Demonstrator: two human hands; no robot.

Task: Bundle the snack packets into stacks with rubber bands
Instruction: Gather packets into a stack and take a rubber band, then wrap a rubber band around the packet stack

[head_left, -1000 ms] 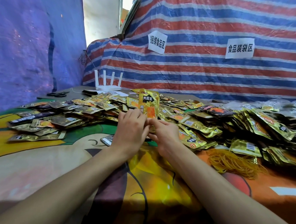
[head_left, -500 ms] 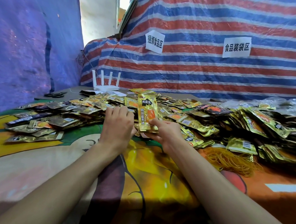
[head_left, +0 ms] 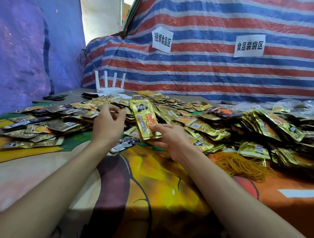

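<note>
snack packets [head_left: 145, 121] tilted back, left hand [head_left: 108, 125] lifted

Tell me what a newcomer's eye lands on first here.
First, the glittering heap of gold snack packets sprawling across the far half of the table, against the red, white and blue striped tarp behind. At the centre, the right hand grips a small stack of packets tilted up, while the left hand hovers beside it, fingers loosely curled. A tangle of yellow rubber bands lies to the right, in front of the heap.
</note>
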